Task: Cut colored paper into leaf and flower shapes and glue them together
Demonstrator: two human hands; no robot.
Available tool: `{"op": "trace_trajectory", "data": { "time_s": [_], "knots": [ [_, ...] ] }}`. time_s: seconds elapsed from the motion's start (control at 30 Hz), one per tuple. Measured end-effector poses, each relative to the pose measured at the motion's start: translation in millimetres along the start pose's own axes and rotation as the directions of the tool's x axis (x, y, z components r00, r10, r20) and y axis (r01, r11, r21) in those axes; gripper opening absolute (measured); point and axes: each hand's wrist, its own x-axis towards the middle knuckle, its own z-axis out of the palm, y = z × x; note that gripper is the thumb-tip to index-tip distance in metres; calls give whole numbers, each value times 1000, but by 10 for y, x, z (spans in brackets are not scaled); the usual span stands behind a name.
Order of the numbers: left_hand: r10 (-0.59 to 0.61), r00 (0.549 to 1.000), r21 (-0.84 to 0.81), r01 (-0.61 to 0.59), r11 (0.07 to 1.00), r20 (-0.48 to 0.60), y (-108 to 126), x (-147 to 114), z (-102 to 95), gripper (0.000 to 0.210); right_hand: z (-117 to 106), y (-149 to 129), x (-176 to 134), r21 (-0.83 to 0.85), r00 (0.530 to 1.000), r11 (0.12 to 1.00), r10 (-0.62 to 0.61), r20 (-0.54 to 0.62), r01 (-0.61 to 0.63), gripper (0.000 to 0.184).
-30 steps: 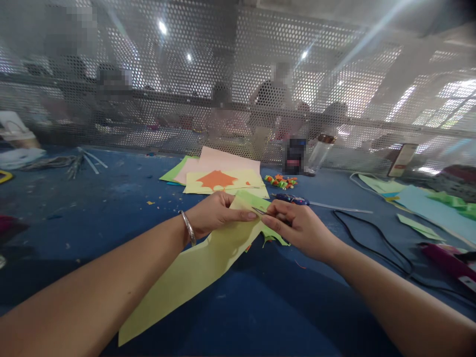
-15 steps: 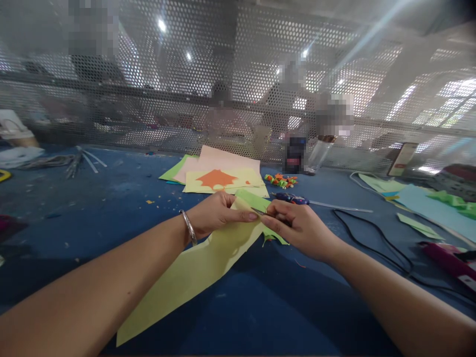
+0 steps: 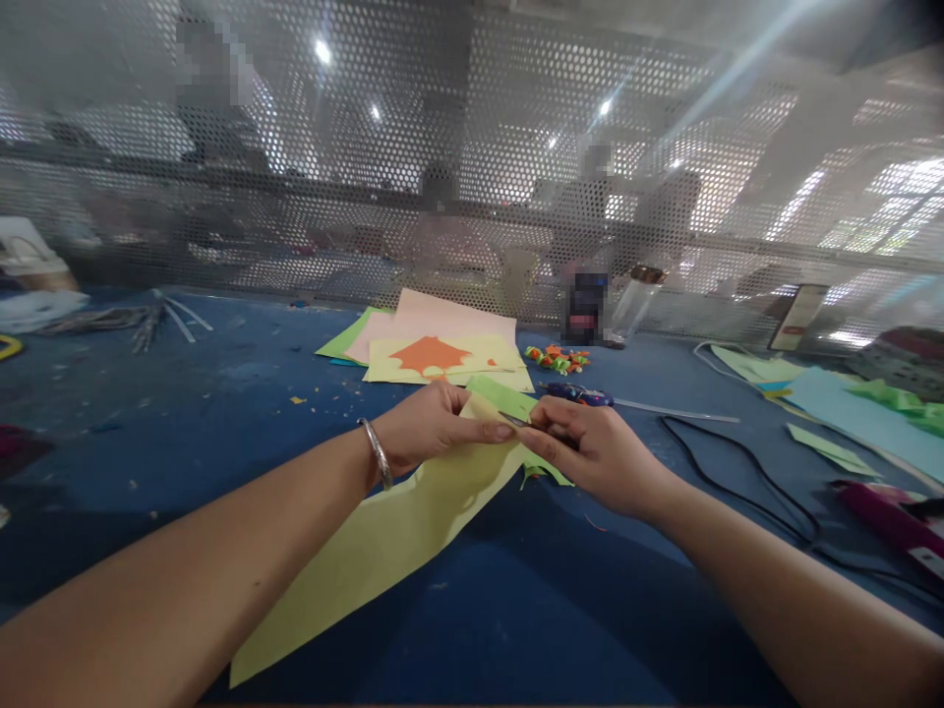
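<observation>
- Pinching the upper end of a long yellow-green paper sheet (image 3: pixel 383 536), the left hand (image 3: pixel 432 425) is closing thumb and fingers on the paper's edge, a metal bangle (image 3: pixel 375 452) sitting at its wrist.
- Meeting it from the other side, the right hand (image 3: pixel 597 450) is gripping small scissors (image 3: pixel 520 422), fingers curled tight around them; only the thin blade tip is showing, touching the paper just beside the left thumb.
- Lying slantwise, the sheet is trailing from the hands down toward the near left, its lower corner resting on the blue table (image 3: pixel 221 393).
- Sitting under the right hand, a green paper scrap (image 3: pixel 546 474) is poking out with jagged edges.
- Leaving open blue surface to the near side and left of the forearms, the table is carrying a black cable (image 3: pixel 737 472) looping close on the right.
- Lying beyond the hands, a stack of coloured sheets (image 3: pixel 442 344) is showing an orange cut shape (image 3: pixel 430 354) on top, with small curled pieces (image 3: pixel 559 359) just beside it.
- Standing behind the table, a perforated metal screen (image 3: pixel 472 147) is blurring the people beyond it.
</observation>
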Motion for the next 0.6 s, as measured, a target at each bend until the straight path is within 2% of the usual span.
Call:
{"op": "trace_trajectory", "data": {
  "time_s": [0.3, 0.6],
  "knots": [
    [20, 1000, 8, -19, 1000, -8, 59, -29, -60, 31, -12, 43, -6, 13, 1000, 1000, 12, -12, -12, 34],
    [42, 999, -3, -42, 999, -10, 56, -28, -9, 23, -22, 63, -8, 1, 1000, 1000, -7, -19, 7, 33]
  ]
}}
